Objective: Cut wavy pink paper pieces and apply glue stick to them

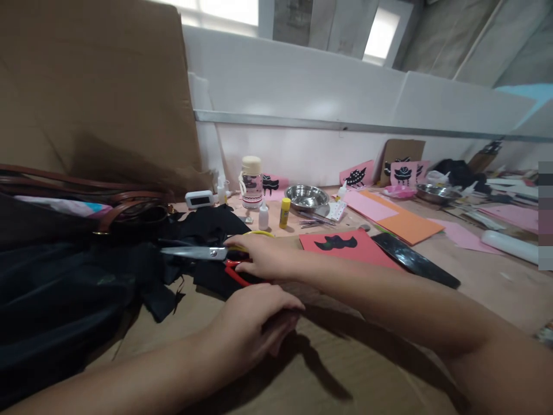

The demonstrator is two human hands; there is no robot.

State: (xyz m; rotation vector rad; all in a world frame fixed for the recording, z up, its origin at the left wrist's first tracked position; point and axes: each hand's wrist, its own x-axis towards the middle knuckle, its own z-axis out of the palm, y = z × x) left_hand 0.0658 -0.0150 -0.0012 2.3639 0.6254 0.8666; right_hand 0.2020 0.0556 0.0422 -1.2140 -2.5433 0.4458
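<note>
Scissors (203, 253) in rt hand (263, 256)

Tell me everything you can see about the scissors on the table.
The scissors have shiny silver metal blades and red handles that look plastic. They lie nearly level, blades pointing left, seemingly closed, over the pile of black fabric scraps. The right hand covers the handles, gripping them. The pivot screw shows near the fingers. The left hand rests apart from them, nearer the camera.
</note>
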